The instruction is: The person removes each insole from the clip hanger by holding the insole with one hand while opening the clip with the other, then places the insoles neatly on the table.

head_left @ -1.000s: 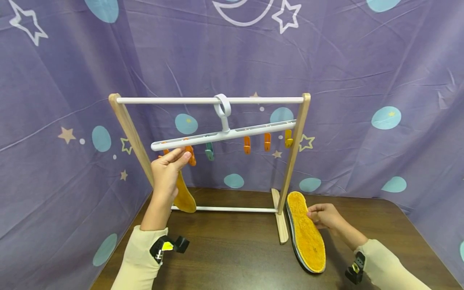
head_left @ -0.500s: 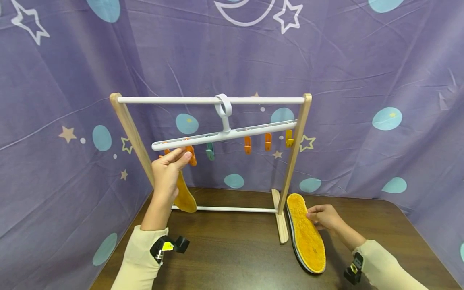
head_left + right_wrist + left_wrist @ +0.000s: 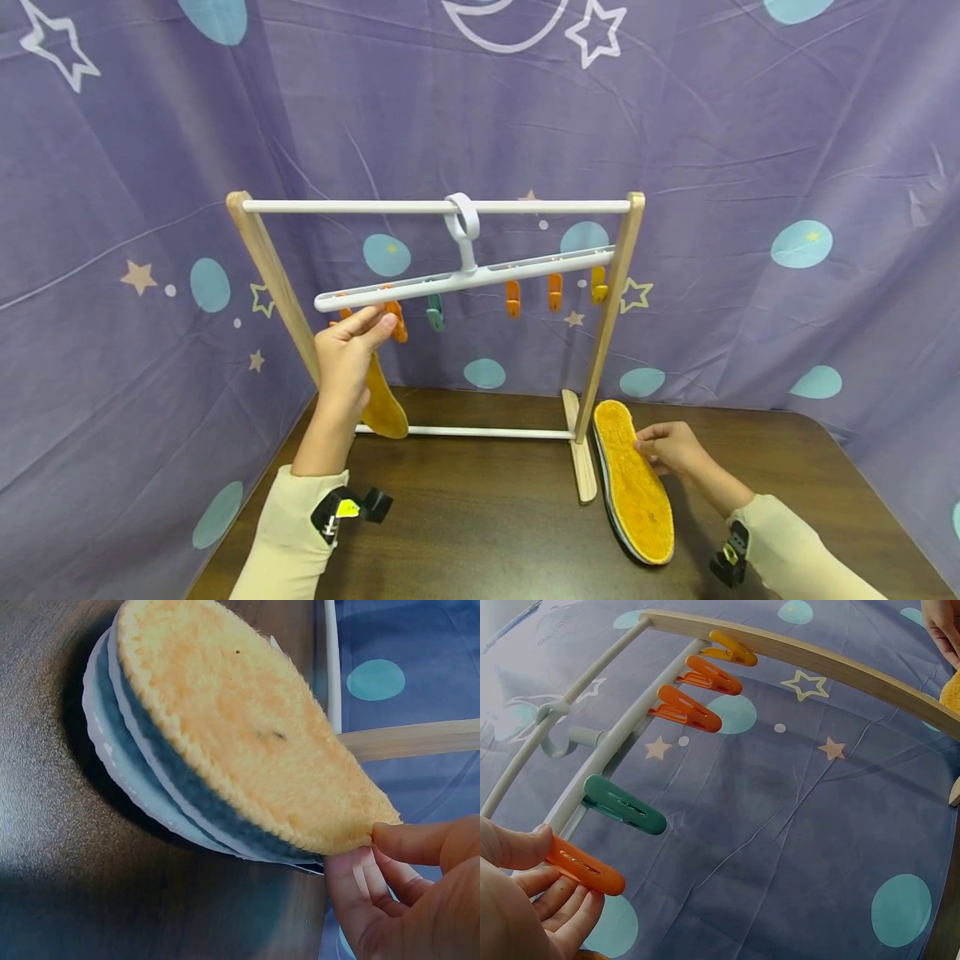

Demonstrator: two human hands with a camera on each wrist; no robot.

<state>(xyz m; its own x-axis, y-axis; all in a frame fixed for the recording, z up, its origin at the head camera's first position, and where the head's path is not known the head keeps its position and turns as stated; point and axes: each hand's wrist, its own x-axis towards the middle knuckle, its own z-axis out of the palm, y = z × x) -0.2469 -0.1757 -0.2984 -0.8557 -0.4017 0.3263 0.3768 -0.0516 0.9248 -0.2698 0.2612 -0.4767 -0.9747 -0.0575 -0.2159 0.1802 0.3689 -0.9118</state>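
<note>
My left hand [image 3: 345, 354] pinches an orange clip [image 3: 589, 867] between thumb and fingers, near the lower left end of a white hanger [image 3: 480, 277]. Behind that hand hangs a yellow insole [image 3: 385, 408], its upper part hidden. At the right, my right hand [image 3: 671, 447] grips the side edge of a fluffy yellow insole [image 3: 633, 483] with thumb and fingers. The right wrist view shows grey-blue layers [image 3: 161, 791] under this insole's plush top. The hanger tilts, its right end higher. On it are a green clip [image 3: 626, 804], further orange clips [image 3: 513, 300] and a yellow clip [image 3: 598, 286].
The hanger's ring [image 3: 462, 218] loops over the white top bar [image 3: 337, 207] of a wooden-sided rack [image 3: 611, 317]. The rack's foot [image 3: 582, 471] stands on the brown table [image 3: 465, 517], left of the held insole. A purple patterned curtain [image 3: 712, 208] encloses the back and sides.
</note>
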